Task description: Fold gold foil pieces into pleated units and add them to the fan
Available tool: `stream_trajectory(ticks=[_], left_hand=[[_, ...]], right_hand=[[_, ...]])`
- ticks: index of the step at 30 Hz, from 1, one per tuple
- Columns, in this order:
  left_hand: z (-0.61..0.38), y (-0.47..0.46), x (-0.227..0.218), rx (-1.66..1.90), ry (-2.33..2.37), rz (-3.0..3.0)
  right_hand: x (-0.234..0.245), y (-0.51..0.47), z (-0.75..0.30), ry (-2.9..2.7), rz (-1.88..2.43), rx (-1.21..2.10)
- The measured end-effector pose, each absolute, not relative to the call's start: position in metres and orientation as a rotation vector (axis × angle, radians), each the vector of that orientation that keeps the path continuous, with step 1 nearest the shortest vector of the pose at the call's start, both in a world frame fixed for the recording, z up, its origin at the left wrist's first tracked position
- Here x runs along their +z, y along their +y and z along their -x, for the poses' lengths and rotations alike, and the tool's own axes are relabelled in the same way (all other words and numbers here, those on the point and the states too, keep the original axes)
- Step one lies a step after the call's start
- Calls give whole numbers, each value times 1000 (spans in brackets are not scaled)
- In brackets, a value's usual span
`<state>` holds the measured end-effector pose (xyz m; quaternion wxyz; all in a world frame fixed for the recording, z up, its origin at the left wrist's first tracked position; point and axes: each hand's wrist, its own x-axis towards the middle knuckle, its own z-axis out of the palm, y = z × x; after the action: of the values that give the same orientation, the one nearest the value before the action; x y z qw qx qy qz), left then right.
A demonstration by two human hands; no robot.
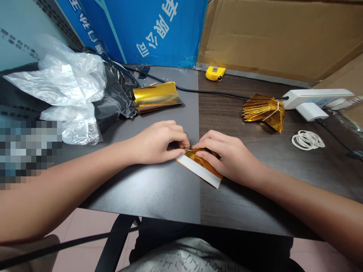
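Gold shone on the small sheet [208,162], which lay on the desk [147,192] where the grey part met the brown wood. A white strip [201,172] ran along its near side, slanting down toward four o'clock. Think of the sheet as the middle of a clock, with the person sitting at six.

The left hand [161,143] came in from ten o'clock and pinched the far left corner between thumb and finger. The right hand [227,151] came in from two o'clock, its thumb on the gold and its fingertips curled at the far edge, pinching too. The two hands almost touched. The fingers hid part of that edge, so I could not tell how it was bent.

This looked like a job for soft, slow fingers. The left pinch was best kept still, while the right thumb pressed along the edge bit by bit. Pulling hard could have wrinkled or torn the thin gold.

A gold stack [159,96] lay at eleven o'clock, and a tied gold bundle [259,109] at two.
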<state>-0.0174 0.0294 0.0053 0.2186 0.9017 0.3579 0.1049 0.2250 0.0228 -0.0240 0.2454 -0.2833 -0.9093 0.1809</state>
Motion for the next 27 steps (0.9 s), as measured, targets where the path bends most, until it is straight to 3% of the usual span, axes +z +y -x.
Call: stream_trajectory(ticks=[27], left_hand=[[28, 34, 2, 346, 678, -2724]], right_hand=[[-22, 23, -229, -2640, 525, 281]])
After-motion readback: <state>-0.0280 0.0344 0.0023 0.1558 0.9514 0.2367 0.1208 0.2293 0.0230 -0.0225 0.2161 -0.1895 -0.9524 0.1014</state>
